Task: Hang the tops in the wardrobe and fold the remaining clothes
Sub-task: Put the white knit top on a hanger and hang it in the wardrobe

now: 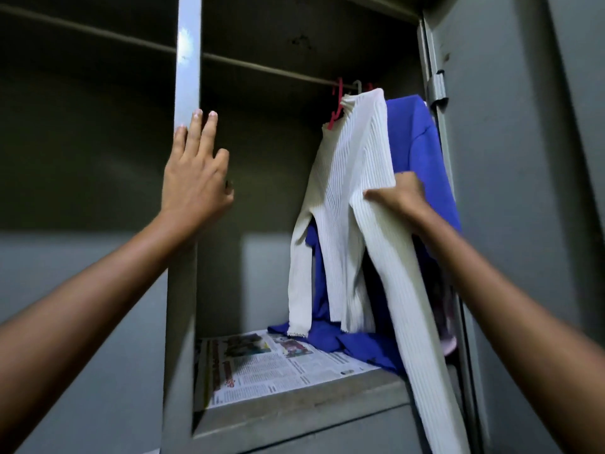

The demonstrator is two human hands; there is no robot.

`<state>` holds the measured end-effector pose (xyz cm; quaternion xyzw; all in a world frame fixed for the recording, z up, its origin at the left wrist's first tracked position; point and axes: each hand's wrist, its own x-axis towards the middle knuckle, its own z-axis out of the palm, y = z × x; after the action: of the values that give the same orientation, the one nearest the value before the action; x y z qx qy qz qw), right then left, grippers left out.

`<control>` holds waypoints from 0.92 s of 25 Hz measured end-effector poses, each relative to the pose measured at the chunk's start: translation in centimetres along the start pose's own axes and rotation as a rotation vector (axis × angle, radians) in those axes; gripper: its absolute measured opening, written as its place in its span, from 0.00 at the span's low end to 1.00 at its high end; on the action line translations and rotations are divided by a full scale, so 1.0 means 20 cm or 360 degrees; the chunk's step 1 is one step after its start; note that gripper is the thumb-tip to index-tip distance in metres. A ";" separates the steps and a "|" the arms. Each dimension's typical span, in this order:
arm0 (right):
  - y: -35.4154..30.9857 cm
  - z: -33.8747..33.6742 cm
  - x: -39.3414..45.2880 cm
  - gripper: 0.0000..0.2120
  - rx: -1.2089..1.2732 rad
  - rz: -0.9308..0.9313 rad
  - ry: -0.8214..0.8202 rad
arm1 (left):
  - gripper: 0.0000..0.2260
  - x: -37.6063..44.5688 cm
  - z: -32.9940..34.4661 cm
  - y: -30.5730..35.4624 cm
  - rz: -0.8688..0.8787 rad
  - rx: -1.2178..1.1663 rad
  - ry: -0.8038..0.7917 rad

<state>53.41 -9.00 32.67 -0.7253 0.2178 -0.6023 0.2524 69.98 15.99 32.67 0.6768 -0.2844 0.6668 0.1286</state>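
A white ribbed long-sleeved top [350, 198] hangs on a red hanger [337, 104] from the wardrobe rail [262, 65] at the right end. Behind it hangs a blue garment [422, 152], its lower part lying on the shelf. My right hand [397, 194] grips the white top at its right shoulder and sleeve; the sleeve trails down past the shelf edge. My left hand [196, 165] rests with straight fingers on the grey centre post [186, 77] of the wardrobe.
Newspaper [268, 362] lines the wardrobe shelf. The grey wardrobe door [510, 158] stands open at the right, with a hinge [438, 90] near the top. A pale pink item [448, 342] shows behind the blue garment at the shelf's right end.
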 end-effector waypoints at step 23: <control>0.69 0.16 -0.59 0.04 0.0178 0.1147 -0.0487 | 0.17 -0.29 -0.01 0.09 0.0352 -0.0093 -0.0246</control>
<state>54.35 -12.14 14.46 -0.6690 0.3852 -0.3710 0.5162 69.12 15.96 26.60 0.6866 -0.3856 0.6142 0.0517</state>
